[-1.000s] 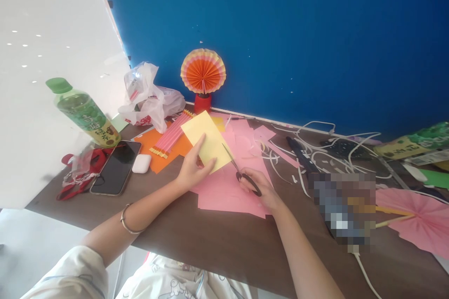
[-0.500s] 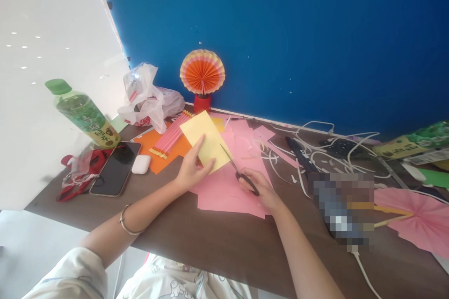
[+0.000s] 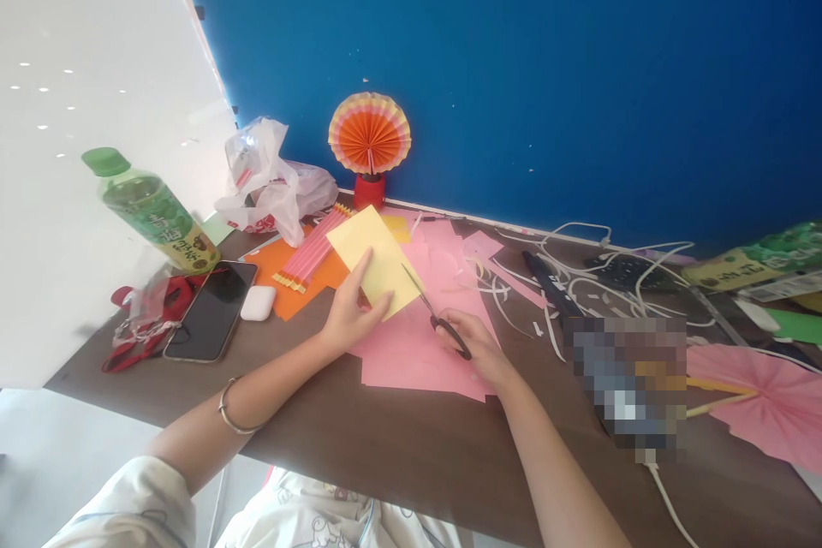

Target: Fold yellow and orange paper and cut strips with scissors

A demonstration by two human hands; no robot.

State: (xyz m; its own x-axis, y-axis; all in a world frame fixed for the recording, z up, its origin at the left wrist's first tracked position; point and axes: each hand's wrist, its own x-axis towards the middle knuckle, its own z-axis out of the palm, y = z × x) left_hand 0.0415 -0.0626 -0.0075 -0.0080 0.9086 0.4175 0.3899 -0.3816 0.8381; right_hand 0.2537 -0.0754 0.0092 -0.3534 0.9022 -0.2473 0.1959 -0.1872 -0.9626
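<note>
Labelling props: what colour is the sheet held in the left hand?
Pale yellow sheet, plain, clearest in the head view.

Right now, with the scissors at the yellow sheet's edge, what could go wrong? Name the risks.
1. The scissors in the right hand meet the yellow sheet close to the thumb of the left hand; a snip might nick it.
2. The sheet is held at one end only, so the cut may wander.
3. Pink paper underneath might get caught too.

Bare worktop (image 3: pixel 398 437) runs along the near edge, short of the scissors (image 3: pixel 427 305). Bottle (image 3: pixel 151 210) and phone (image 3: pixel 211 310) crowd the left edge; cables (image 3: pixel 597 282) and a pink fan (image 3: pixel 764 398) block the right.
</note>
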